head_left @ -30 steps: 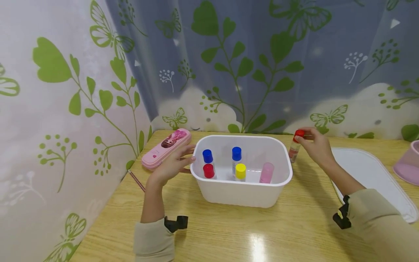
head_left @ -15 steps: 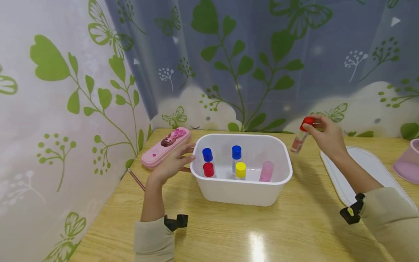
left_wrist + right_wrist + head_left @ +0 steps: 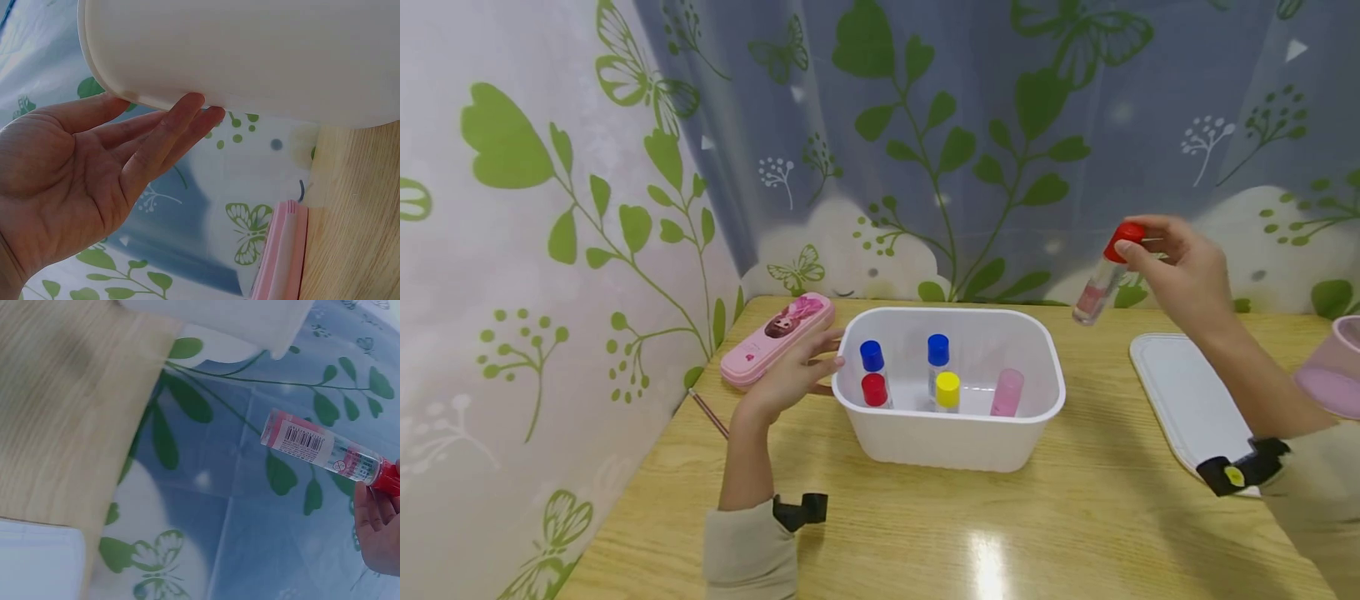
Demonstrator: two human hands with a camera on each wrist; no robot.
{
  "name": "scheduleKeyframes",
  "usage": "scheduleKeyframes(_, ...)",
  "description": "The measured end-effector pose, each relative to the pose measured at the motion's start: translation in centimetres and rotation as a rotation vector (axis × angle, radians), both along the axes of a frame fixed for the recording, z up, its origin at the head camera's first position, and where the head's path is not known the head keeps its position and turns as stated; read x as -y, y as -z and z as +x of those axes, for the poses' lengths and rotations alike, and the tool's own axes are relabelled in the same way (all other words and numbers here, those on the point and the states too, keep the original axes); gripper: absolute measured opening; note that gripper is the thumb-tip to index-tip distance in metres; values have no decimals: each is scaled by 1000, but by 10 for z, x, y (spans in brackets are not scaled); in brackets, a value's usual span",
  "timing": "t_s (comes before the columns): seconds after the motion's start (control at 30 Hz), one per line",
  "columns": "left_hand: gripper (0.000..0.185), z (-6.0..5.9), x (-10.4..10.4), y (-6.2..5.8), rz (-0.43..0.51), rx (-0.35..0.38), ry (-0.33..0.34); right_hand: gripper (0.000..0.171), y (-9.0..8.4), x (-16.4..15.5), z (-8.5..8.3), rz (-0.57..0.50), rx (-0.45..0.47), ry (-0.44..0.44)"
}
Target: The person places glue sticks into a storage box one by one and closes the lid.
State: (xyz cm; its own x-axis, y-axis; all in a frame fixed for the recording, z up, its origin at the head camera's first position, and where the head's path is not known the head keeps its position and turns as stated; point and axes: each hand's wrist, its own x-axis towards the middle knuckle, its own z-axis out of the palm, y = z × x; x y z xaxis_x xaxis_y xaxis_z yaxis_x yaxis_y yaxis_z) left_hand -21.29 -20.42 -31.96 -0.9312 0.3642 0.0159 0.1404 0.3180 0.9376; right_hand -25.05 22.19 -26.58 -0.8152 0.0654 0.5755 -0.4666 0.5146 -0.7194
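Head view: the right hand [image 3: 1180, 271] pinches a red-capped bottle [image 3: 1101, 275] aloft, right of the white tub [image 3: 947, 442]. Left wrist view: the left hand [image 3: 87, 187], fingers straight, touches the tub's wall. Right wrist view: the bottle hangs tilted above the worktop [image 3: 62, 406].

The left hand [image 3: 75, 187] lay open, palm showing, its straight fingers [image 3: 178, 122] touching the white tub's [image 3: 250, 56] outer wall at twelve o'clock. At five o'clock a pink case [image 3: 281, 256] rested on the wooden worktop [image 3: 356, 219].
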Motion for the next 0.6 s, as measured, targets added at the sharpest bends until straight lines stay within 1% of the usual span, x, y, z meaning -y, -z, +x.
scheduleKeyframes(0.1, 52, 1, 0, 0, 2, 6, -6, 34, -10, 4, 5, -20, -25, -19)
scheduleKeyframes(0.37, 51, 0, 1, 1, 1, -2, 8, 32, -29, 21, 17, -60, -72, -95)
scheduleKeyframes(0.5, 52, 0, 1, 2, -1, -1, 3, 32, -35, 34, 22, -51, -80, -141)
scheduleKeyframes(0.6, 52, 0, 0, 2, 5, 3, 0, 32, -35, 43, 24, -29, -85, -170)
